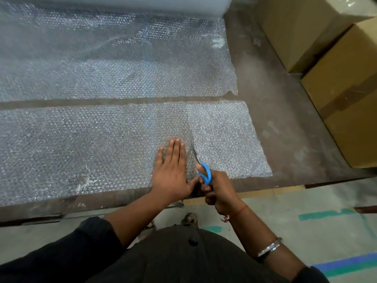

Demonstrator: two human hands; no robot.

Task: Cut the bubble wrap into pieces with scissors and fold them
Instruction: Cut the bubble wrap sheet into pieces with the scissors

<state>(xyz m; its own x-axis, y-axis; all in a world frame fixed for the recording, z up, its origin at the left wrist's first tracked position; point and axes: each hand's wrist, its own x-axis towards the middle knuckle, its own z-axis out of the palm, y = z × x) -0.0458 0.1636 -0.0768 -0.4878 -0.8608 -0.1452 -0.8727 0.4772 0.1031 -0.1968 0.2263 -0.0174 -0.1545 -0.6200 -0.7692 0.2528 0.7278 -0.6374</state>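
A long strip of bubble wrap (pixel 85 148) lies flat along the near edge of a brown table (pixel 271 111). My left hand (pixel 172 170) presses flat on the strip, fingers together. Just to its right, my right hand (pixel 217 189) grips blue-handled scissors (pixel 205 172), whose blades point away from me into the strip beside my left fingers. A cut runs from the near edge up to the blades. The part of the strip right of the cut (pixel 224 139) lies flat. Beyond a narrow gap, a wider sheet of bubble wrap (pixel 114 60) stretches back to its roll (pixel 122 3).
Two brown cardboard boxes (pixel 344 88) stand at the table's right side. The table's near edge runs just below my hands. Under it is a grey floor with green and blue tape marks (pixel 326 214). My feet show beneath the table edge.
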